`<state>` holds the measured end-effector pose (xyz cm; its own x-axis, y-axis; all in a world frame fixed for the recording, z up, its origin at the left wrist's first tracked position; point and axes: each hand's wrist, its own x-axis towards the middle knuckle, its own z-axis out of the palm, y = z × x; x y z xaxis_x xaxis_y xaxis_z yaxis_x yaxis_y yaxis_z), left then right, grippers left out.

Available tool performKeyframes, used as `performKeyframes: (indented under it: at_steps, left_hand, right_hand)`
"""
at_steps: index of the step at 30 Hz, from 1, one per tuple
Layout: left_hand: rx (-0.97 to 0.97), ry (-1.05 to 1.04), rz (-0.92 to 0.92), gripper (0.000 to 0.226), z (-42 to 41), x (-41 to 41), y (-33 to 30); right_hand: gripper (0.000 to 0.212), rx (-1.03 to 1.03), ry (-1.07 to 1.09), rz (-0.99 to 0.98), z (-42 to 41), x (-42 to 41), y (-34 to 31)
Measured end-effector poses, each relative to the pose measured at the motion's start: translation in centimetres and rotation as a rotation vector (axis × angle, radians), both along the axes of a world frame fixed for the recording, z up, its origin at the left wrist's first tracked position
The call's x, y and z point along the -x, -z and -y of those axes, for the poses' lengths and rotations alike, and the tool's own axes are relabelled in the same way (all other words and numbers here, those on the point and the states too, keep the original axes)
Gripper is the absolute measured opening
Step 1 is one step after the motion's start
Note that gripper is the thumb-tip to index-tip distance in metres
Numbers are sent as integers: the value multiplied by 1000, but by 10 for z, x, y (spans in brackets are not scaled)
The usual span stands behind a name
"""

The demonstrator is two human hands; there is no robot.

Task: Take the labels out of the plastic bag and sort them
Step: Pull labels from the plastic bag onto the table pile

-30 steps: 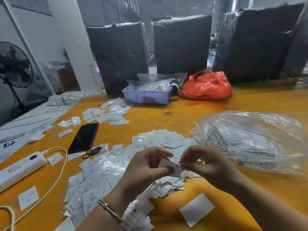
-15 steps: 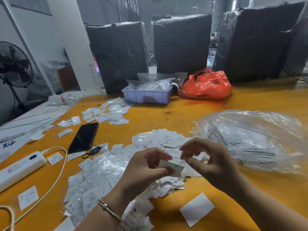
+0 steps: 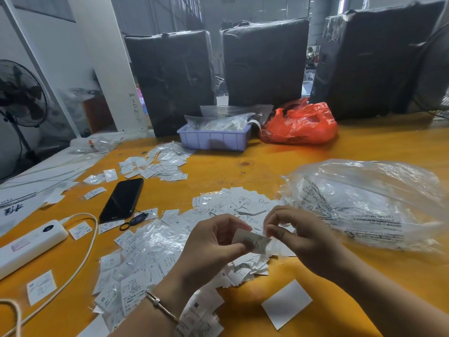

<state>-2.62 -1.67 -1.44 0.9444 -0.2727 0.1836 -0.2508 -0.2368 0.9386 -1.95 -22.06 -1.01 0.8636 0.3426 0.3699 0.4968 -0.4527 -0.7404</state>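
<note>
Left of the label pile (image 3: 233,210) on the orange surface (image 3: 243,171): white power strip (image 3: 29,244), black phone (image 3: 122,199). Above the pile's near edge, left hand (image 3: 209,249) pinches a single label (image 3: 252,240) between thumb and fingers, right hand (image 3: 301,235) pinches its other end, hands close together. Right of the pile lies the clear plastic bag (image 3: 364,203), just beside it.

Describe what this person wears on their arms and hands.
Both forearms are bare, with no sleeves and no gloves. The left hand has a thin silver bracelet with a small bead at the wrist. The right hand shows no jewellery.
</note>
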Motion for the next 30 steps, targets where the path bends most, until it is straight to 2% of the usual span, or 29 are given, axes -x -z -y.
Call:
performKeyframes:
  at_steps: [6, 10, 12, 16, 21, 26, 28, 30]
  left_hand:
    - [114, 10, -58, 21, -4, -3, -3]
    - [140, -8, -39, 12, -4, -4, -1]
    - [205, -17, -46, 6, -5, -4, -2]
    - [387, 62, -170, 13, -10, -7, -5]
    - [233, 181, -147, 22, -2, -3, -2]
    - [149, 55, -6, 22, 3, -2, 1]
    - [141, 3, 16, 18, 3, -2, 1]
    - [144, -38, 12, 11, 2, -2, 0]
  right_hand:
    - [16, -267, 52, -137, 5, 1, -8]
    - [14, -347, 30, -172, 3, 3, -9]
    - [14, -424, 62, -166, 2, 2, -7]
    - [12, -529, 146, -171, 1, 0, -2]
    - [17, -593, 179, -181, -12, 4, 5]
    - [21, -688, 110, -331, -15, 4, 8]
    - [16, -651, 108, -375, -14, 4, 9]
    - [6, -599, 156, -330, -12, 4, 9]
